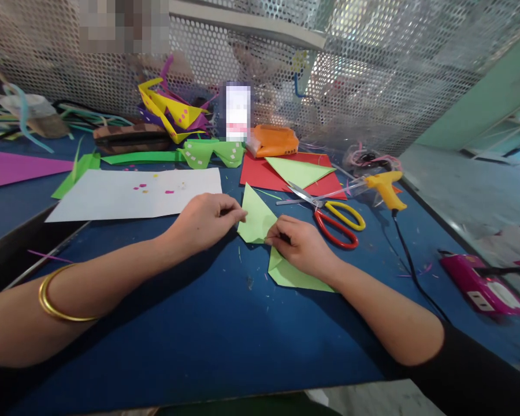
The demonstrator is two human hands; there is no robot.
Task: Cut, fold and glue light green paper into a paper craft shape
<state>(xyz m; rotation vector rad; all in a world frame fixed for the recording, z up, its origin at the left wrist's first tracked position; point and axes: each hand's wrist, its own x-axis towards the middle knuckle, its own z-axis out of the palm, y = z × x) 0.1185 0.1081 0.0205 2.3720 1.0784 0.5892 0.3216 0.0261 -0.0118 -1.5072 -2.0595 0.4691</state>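
A light green folded paper (256, 222) lies on the blue table (208, 323) in the middle. My left hand (205, 219) pinches its left edge with closed fingers. My right hand (301, 242) presses and pinches the fold lower right, fingers curled on the paper, whose lower flap (292, 276) sticks out beneath the hand. A gold bangle (54, 300) sits on my left forearm.
Red-and-yellow scissors (329, 216) and a yellow glue gun (383, 188) with a black cord lie right of my hands. A red sheet (264, 173) carries a green triangle. A white sheet (134, 193), green paper glasses (212, 152), paper scraps and a pink device (481, 286) surround the work area.
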